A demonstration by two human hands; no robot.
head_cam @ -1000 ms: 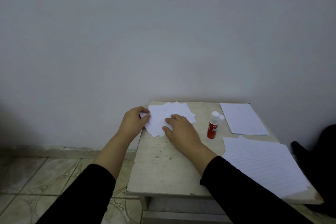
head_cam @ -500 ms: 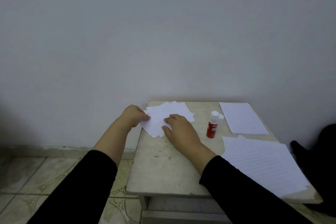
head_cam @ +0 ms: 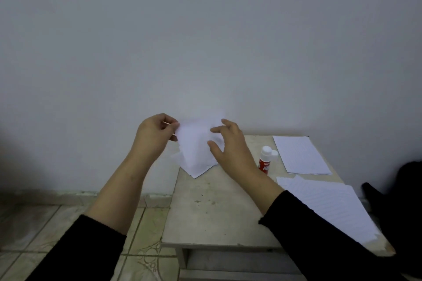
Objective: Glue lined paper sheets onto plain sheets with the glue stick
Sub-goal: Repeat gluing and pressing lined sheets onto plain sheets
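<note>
Your left hand (head_cam: 155, 134) pinches a plain sheet (head_cam: 194, 141) lifted off the pile (head_cam: 198, 166) at the table's (head_cam: 217, 207) far left corner, your right hand (head_cam: 228, 146) spread loosely beside it, gripping nothing: peel slowly so only one sheet comes away.

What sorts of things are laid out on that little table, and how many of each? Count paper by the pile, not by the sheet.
Glue stick: 1
Piles of lined sheets: 2, the far lined pile and the near lined pile
Pile of plain sheets: 1, partly lifted by both hands
Total: 4
</note>
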